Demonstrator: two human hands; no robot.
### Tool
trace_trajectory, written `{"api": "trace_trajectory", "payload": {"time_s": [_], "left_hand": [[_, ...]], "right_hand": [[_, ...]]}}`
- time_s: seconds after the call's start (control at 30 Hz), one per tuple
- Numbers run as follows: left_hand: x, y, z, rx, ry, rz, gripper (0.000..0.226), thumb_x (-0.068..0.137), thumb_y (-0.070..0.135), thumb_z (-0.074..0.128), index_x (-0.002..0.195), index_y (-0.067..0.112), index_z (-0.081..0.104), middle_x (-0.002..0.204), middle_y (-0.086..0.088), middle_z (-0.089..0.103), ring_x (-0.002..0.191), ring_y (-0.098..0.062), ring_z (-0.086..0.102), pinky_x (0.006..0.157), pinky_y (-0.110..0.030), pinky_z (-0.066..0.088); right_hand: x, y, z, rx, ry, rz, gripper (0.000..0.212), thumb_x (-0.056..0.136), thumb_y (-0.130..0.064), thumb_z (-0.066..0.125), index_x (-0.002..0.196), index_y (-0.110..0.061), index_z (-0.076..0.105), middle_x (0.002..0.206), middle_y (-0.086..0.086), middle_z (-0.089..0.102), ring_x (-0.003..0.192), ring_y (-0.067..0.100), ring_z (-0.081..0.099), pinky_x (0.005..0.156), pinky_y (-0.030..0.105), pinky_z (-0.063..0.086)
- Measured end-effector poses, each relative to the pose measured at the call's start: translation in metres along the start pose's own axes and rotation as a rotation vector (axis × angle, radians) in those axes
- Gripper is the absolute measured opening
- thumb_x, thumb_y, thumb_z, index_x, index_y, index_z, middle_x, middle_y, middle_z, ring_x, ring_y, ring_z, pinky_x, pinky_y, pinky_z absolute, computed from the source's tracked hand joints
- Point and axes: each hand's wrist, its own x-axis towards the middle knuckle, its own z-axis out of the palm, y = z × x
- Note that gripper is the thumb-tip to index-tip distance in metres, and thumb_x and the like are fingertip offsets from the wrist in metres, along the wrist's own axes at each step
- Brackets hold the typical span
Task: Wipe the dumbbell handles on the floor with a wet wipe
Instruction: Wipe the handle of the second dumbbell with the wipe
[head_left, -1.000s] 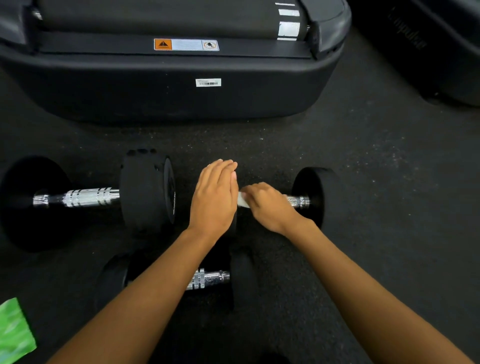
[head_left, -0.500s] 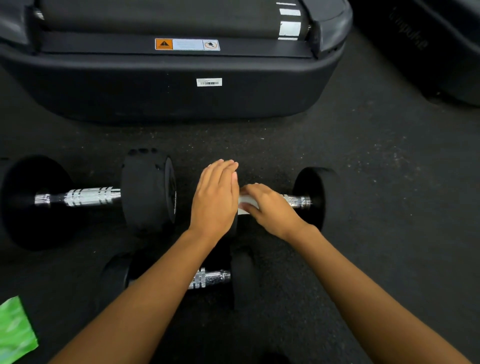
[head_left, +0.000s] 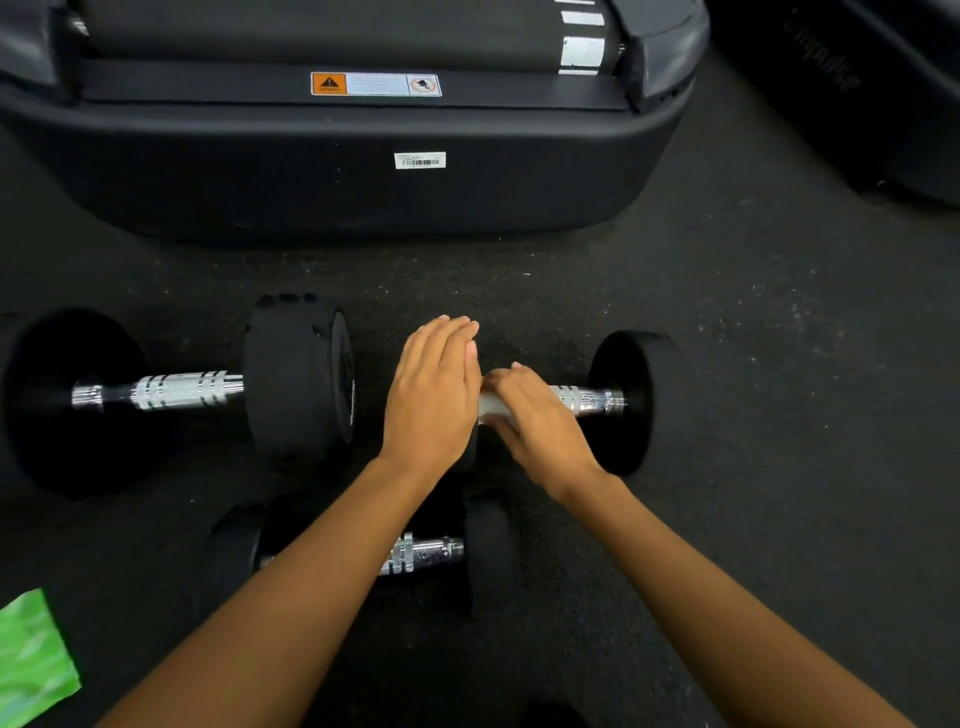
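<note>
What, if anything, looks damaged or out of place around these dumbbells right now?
Only one thing: the large dumbbell on the left has a notched, ragged top rim on its right-hand head, possibly chipped rubber; I cannot tell for sure. The green packet lies loose on the floor. Nothing spilled.

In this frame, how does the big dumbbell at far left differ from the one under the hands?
The big dumbbell has bulkier heads than the right dumbbell. Its handle lies bare and untouched; the right dumbbell's is partly covered by the right hand gripping the wipe. Both its heads show; the left hand lies flat over the right dumbbell's left head. Shared: black heads, chrome handles, both on the floor.
</note>
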Motion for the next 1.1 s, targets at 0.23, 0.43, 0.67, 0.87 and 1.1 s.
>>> {"api": "trace_trajectory", "payload": {"time_s": [0.23,0.43,0.67,0.87,1.1], "left_hand": [[-0.001,-0.001,0.002,-0.014,0.003,0.0,0.047,0.096,0.025,0.025,0.119,0.0,0.058,0.122,-0.012,0.06,0.122,-0.025,0.048,0.107,-0.038,0.035],[0.001,-0.001,0.0,-0.017,-0.001,0.0,0.048,0.096,0.025,0.024,0.119,0.0,0.058,0.121,-0.013,0.06,0.122,-0.025,0.049,0.106,-0.036,0.034],[0.001,0.0,0.001,-0.015,-0.003,0.0,0.048,0.096,0.025,0.025,0.119,0.0,0.058,0.121,-0.013,0.06,0.121,-0.025,0.049,0.106,-0.036,0.034],[0.002,0.001,-0.001,-0.022,-0.008,0.001,0.049,0.096,0.026,0.024,0.119,-0.001,0.058,0.122,-0.015,0.06,0.122,-0.027,0.049,0.106,-0.037,0.035],[-0.001,0.0,-0.001,-0.017,0.008,0.006,0.047,0.096,0.024,0.026,0.118,-0.001,0.059,0.12,-0.014,0.061,0.12,-0.026,0.05,0.105,-0.039,0.037]], "right_hand": [[-0.016,0.019,-0.013,-0.032,0.02,0.012,0.029,0.085,-0.01,0.065,0.111,-0.007,0.055,0.117,0.005,0.057,0.112,0.018,0.05,0.114,0.028,0.021],[-0.007,0.009,-0.003,-0.039,0.014,-0.008,0.028,0.088,-0.011,0.058,0.114,-0.003,0.055,0.116,0.008,0.059,0.108,0.019,0.052,0.113,0.026,0.02],[-0.007,0.021,-0.02,0.033,-0.029,0.189,0.03,0.096,-0.025,0.047,0.119,-0.009,0.058,0.114,0.005,0.063,0.11,0.019,0.052,0.108,0.023,0.026],[0.022,0.002,-0.008,0.001,-0.116,0.273,0.027,0.098,-0.022,0.041,0.106,-0.005,0.06,0.102,0.013,0.064,0.098,0.026,0.053,0.083,0.034,0.04],[-0.002,0.018,-0.028,0.168,-0.181,0.215,0.031,0.095,-0.022,0.048,0.126,-0.017,0.052,0.128,0.001,0.056,0.123,0.013,0.045,0.109,0.016,0.016]]}}
